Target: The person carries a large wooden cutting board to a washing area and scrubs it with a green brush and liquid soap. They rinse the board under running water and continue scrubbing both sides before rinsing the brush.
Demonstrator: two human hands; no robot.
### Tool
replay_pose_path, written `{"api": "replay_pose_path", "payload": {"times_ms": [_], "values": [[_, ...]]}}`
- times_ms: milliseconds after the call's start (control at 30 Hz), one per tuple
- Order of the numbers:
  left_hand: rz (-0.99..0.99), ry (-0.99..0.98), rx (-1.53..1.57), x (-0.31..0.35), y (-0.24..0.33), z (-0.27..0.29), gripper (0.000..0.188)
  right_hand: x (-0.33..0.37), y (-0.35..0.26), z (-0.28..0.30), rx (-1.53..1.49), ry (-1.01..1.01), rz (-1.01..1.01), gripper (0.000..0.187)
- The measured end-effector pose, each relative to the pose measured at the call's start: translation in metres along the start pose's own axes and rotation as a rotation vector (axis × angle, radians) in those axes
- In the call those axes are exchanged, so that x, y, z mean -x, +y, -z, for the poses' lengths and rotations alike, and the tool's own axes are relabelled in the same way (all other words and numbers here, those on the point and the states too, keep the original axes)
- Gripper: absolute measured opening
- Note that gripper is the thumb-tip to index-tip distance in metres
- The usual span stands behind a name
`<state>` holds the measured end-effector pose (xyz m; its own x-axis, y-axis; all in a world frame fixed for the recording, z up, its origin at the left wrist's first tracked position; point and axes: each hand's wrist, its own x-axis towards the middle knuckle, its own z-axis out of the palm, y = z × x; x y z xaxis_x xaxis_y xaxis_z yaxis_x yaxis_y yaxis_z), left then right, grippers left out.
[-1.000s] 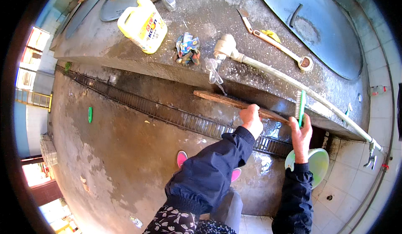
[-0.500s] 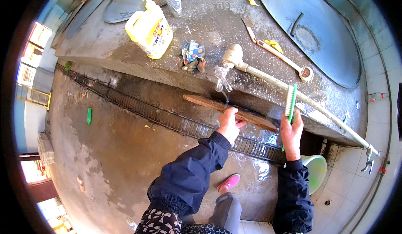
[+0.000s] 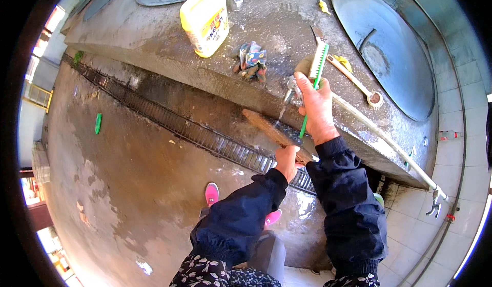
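My left hand (image 3: 287,161) is closed on the near edge of a flat brown wooden board (image 3: 264,125), tilted over the floor drain. Water runs from the metal tap (image 3: 290,90) onto or just behind the board. My right hand (image 3: 319,110) grips a green scrub brush (image 3: 319,64) with white bristles, held upright in front of the tap. That hand hides part of the tap, and I cannot tell whether it touches it. The board's right end is partly covered by my right sleeve.
On the concrete counter stand a yellow pump jug (image 3: 205,28), a crumpled patterned cloth (image 3: 252,61), a long-handled ladle (image 3: 356,76) and a big round metal lid (image 3: 394,56). A pale pipe (image 3: 382,133) follows the counter edge. A slatted drain grate (image 3: 174,123) crosses the floor.
My right hand has moved left and up with the brush, from beside the board to the tap. The board has turned to a steeper slant, and the view has shifted.
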<state>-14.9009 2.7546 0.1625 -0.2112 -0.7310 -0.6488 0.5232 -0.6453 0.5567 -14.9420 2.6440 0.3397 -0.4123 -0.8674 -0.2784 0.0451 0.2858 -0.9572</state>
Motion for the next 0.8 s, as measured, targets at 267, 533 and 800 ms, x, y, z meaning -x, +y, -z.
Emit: {"api": "replay_pose_path", "payload": {"times_ms": [267,533,800], "values": [[0.141,0.023,0.134,-0.016,-0.016,0.005,0.017,0.007,0.009,-0.018,-0.264,-0.168,-0.134,0.022],[0.089,0.16,0.196,0.003,-0.005,-0.03,0.021,0.059,0.024,-0.009,-0.222,-0.284,-0.235,0.023],[0.077,0.148,0.09,0.016,-0.038,0.017,0.031,0.052,0.041,-0.004,-0.318,-0.292,-0.235,0.023]]}}
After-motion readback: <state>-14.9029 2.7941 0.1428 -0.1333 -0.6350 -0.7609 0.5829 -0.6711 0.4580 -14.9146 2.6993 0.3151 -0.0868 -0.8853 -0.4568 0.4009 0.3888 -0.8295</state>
